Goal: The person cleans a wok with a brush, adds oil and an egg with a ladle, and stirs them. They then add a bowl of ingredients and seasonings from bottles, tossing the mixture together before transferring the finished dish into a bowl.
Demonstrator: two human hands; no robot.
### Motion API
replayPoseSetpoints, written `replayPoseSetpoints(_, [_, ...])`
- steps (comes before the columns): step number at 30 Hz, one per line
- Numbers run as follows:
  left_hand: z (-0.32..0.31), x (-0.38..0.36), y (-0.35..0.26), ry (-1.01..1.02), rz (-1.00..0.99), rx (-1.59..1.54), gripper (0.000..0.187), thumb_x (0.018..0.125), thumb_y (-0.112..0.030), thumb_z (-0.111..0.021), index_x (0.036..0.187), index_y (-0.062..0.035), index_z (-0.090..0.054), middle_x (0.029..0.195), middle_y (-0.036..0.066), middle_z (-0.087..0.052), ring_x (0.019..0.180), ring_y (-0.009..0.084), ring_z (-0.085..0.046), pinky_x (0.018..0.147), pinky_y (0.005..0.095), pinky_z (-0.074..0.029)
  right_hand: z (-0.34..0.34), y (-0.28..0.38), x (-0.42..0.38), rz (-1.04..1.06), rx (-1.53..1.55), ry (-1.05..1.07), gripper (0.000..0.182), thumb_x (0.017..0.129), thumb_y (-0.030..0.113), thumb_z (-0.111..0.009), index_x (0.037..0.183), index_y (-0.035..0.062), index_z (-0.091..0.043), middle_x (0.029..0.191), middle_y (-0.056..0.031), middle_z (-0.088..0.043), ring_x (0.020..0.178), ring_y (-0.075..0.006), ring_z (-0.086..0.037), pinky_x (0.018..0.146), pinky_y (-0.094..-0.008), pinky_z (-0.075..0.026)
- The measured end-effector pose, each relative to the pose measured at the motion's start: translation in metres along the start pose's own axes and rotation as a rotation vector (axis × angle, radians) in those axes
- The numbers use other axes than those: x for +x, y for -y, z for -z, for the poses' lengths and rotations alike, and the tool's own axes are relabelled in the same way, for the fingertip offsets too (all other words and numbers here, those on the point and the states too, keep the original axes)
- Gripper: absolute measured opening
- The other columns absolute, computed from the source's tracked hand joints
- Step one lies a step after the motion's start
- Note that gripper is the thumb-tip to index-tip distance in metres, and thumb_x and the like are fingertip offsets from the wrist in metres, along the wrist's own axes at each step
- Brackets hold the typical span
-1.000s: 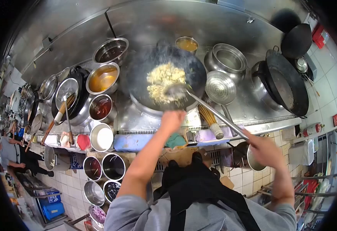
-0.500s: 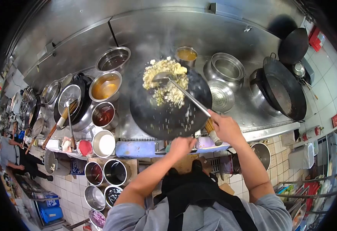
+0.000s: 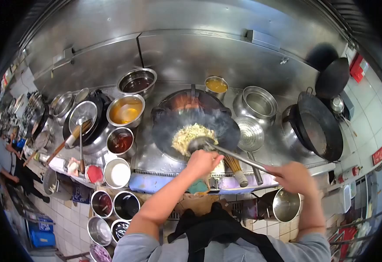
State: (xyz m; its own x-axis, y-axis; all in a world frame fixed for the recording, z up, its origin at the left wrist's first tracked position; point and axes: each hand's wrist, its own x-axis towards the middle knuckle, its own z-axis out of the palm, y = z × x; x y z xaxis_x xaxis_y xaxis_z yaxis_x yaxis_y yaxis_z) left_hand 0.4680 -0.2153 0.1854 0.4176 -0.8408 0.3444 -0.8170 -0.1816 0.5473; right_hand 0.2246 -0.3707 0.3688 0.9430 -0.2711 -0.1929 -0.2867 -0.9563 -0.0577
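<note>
My right hand (image 3: 293, 177) is wrapped round the long handle of a metal ladle (image 3: 252, 162) at the right. The ladle's bowl rests in chopped pale yellow and white food (image 3: 193, 133) in a black wok (image 3: 221, 126). At the wok's front rim my left hand (image 3: 203, 163) is closed, and what it grips is hidden under the fingers. The wok is tilted towards me, with the orange-lit burner opening (image 3: 184, 100) showing behind it. Steam rises over the food.
Left of the wok stand bowls of sauce (image 3: 125, 110) and a white-filled pot (image 3: 117, 173). At the right are a perforated strainer (image 3: 250, 133), a bamboo brush (image 3: 234, 168), a lidded pot (image 3: 258, 104) and large woks (image 3: 319, 131). Another person (image 3: 5, 159) stands far left.
The wok has come towards me and tilted, uncovering the burner behind. The food has gathered near its front. My right hand has moved right and down with the ladle; the camera view has shifted.
</note>
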Motion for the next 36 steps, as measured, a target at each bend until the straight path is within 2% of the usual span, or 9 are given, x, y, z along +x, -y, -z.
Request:
replayPoseSetpoints(6, [-0.085,-0.043,0.041,-0.095,0.069,-0.057,0.027,0.086,-0.032,-0.061,0.073,-0.0097,-0.070,0.062,0.015,-0.063,0.061,0.0369,-0.063,0.060,0.0476,-0.052,-0.119,0.016,0.106,-0.109,0.208,-0.331,0.042,0.086,0.015,-0.056,0.127,0.0239,-0.058,0.083,-0.0207,-0.064,0.080,-0.0399,-0.063,0.072,-0.0491,-0.050])
replayPoseSetpoints(16, [-0.064,-0.003,0.099,-0.178,0.028,0.017,0.032,0.088,-0.035,-0.060,0.076,-0.0069,-0.070,0.073,0.013,-0.067,0.072,0.0332,-0.064,0.069,0.0442,-0.049,-0.108,-0.039,0.047,-0.031,0.193,-0.165,0.042,0.083,0.008,-0.058,0.125,0.0132,-0.057,0.096,-0.0168,-0.068,0.087,-0.0385,-0.064,0.077,-0.0445,-0.050])
replayPoseSetpoints(21, [-0.070,-0.003,0.099,-0.231,0.113,0.104,0.029,0.088,-0.036,-0.061,0.082,-0.0097,-0.072,0.073,0.009,-0.064,0.078,0.0319,-0.060,0.077,0.0427,-0.046,-0.149,-0.048,0.167,-0.289,0.883,-0.088,0.045,0.088,0.012,-0.054,0.134,0.0102,-0.049,0.106,-0.0254,-0.064,0.101,-0.0404,-0.062,0.089,-0.0425,-0.048])
replayPoseSetpoints(24, [-0.069,-0.007,0.089,-0.265,0.204,0.188,0.027,0.087,-0.037,-0.061,0.083,-0.0136,-0.073,0.080,0.006,-0.063,0.087,0.0272,-0.059,0.084,0.0441,-0.041,-0.235,-0.043,0.223,0.093,0.301,-0.761,0.052,0.091,0.013,-0.053,0.141,0.0105,-0.040,0.090,-0.0208,-0.066,0.078,-0.0324,-0.067,0.071,-0.0373,-0.053])
replayPoseSetpoints(27, [-0.072,-0.007,0.083,-0.255,0.281,0.202,0.025,0.086,-0.039,-0.062,0.083,-0.0164,-0.073,0.081,0.004,-0.061,0.090,0.0234,-0.057,0.084,0.0455,-0.036,-0.235,0.002,0.228,-0.255,0.294,-0.409,0.055,0.093,0.014,-0.052,0.145,0.0099,-0.035,0.087,-0.0162,-0.067,0.071,-0.0282,-0.066,0.064,-0.0347,-0.053])
replayPoseSetpoints(29, [-0.069,-0.007,0.079,-0.261,0.338,0.168,0.025,0.086,-0.040,-0.062,0.084,-0.0170,-0.073,0.080,0.003,-0.058,0.091,0.0230,-0.055,0.081,0.0451,-0.036,-0.140,0.027,0.205,-0.351,1.022,0.048,0.054,0.091,0.018,-0.053,0.143,0.0075,-0.039,0.100,-0.0212,-0.067,0.081,-0.0327,-0.067,0.078,-0.0385,-0.051])
replayPoseSetpoints(33, [-0.071,-0.010,0.075,-0.254,0.409,0.116,0.025,0.087,-0.040,-0.061,0.088,-0.0177,-0.072,0.088,0.003,-0.056,0.094,0.0224,-0.053,0.079,0.0458,-0.036,-0.131,0.017,0.158,0.039,0.511,-0.376,0.052,0.091,0.018,-0.056,0.140,0.0090,-0.043,0.081,-0.0141,-0.064,0.070,-0.0203,-0.063,0.073,-0.0349,-0.051])
replayPoseSetpoints(35, [-0.073,-0.009,0.076,-0.269,0.406,0.152,0.025,0.087,-0.040,-0.060,0.089,-0.0179,-0.072,0.088,0.003,-0.056,0.094,0.0225,-0.053,0.079,0.0459,-0.036,-0.161,0.006,0.155,0.012,0.728,-0.282,0.051,0.094,0.020,-0.054,0.143,0.0182,-0.041,0.075,-0.0113,-0.058,0.059,-0.0180,-0.057,0.058,-0.0340,-0.050])
replayPoseSetpoints(36, [-0.073,-0.010,0.077,-0.274,0.387,0.186,0.025,0.088,-0.041,-0.059,0.090,-0.0182,-0.071,0.089,0.003,-0.056,0.094,0.0226,-0.053,0.078,0.0460,-0.037,-0.181,0.000,0.161,-0.111,1.542,0.073,0.050,0.095,0.021,-0.054,0.143,0.0233,-0.040,0.074,-0.0095,-0.056,0.054,-0.0159,-0.052,0.051,-0.0312,-0.046])
